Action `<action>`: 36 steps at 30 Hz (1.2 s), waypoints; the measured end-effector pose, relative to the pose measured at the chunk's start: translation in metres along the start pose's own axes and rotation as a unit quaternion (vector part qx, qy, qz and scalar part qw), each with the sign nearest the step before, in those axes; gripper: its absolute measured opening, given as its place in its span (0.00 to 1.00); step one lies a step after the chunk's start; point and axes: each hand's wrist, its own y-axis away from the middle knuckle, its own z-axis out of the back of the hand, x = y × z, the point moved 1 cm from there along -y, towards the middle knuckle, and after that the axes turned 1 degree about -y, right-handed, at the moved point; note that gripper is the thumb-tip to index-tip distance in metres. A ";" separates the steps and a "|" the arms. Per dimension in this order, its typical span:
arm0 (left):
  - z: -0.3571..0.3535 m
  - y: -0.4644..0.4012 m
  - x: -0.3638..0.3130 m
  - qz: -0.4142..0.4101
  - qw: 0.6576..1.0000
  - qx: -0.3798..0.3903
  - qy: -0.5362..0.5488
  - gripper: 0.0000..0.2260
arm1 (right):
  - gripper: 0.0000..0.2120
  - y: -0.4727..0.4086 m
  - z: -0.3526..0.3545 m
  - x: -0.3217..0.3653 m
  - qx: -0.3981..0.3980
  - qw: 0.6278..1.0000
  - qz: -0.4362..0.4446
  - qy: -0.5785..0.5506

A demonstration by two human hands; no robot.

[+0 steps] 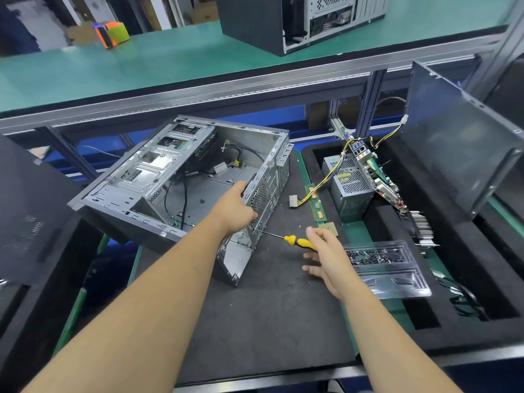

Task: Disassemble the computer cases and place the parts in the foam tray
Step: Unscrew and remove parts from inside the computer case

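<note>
An open grey computer case (158,177) lies tilted on the dark mat, with its inside facing me and black cables left in it. My left hand (235,208) grips the case's perforated rear wall at its upper edge. A yellow-handled screwdriver (299,241) lies on the mat with its tip against the case's rear corner. My right hand (326,256) hovers over the screwdriver handle with fingers spread and holds nothing. The black foam tray (496,293) at the right holds a power supply (350,182), a motherboard (380,180) and a heatsink (422,225).
A clear plastic tray of screws (380,258) sits just right of my right hand. A RAM stick (316,205) and a CPU chip (329,228) lie by the foam's edge. A case side panel (453,137) leans at the right. Another case (297,18) stands on the upper shelf.
</note>
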 end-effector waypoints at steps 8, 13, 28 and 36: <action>0.000 0.000 0.000 0.005 1.000 0.003 0.005 0.25 | 0.15 -0.006 0.002 -0.003 -0.035 0.998 0.019 0.053; 0.000 0.000 0.000 0.004 1.000 0.001 0.001 0.23 | 0.06 -0.006 0.003 -0.003 -0.051 0.989 0.108 0.092; 0.000 0.001 -0.002 0.004 1.000 0.003 0.012 0.25 | 0.12 -0.006 0.002 -0.003 -0.037 0.995 0.015 0.091; 0.001 0.002 -0.003 0.000 1.000 0.005 0.015 0.25 | 0.11 -0.002 0.002 0.006 -0.042 0.990 0.118 0.062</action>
